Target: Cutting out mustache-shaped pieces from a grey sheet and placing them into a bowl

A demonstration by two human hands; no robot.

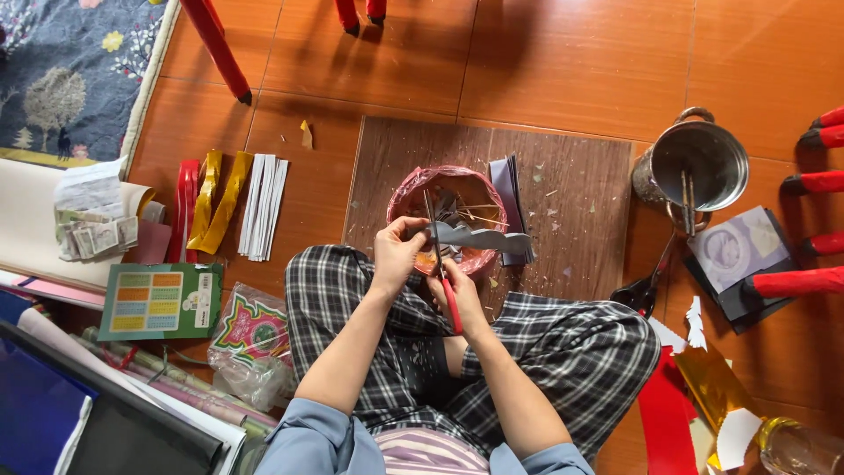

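**Scissors close to the holding fingers**

The left hand (397,251) pinches one end of a grey paper strip (479,236) with a wavy edge, the fingers closed tight on it; the right hand (457,295) is closed around the red handles of the scissors (440,264), whose blades point up and cross the strip just beside the left fingertips. How far the blades are open I cannot tell — they are thin and partly hidden. The strip hangs in the air above the pink basket (413,189), which stands on a brown board (580,176); its free end reaches to the right, unsupported.

The risk, in my judgement: the cut runs so near the left fingers that a small slip could nick them; the loose end may also sag or twist, so the wavy line could go wrong — or the thin paper could tear.
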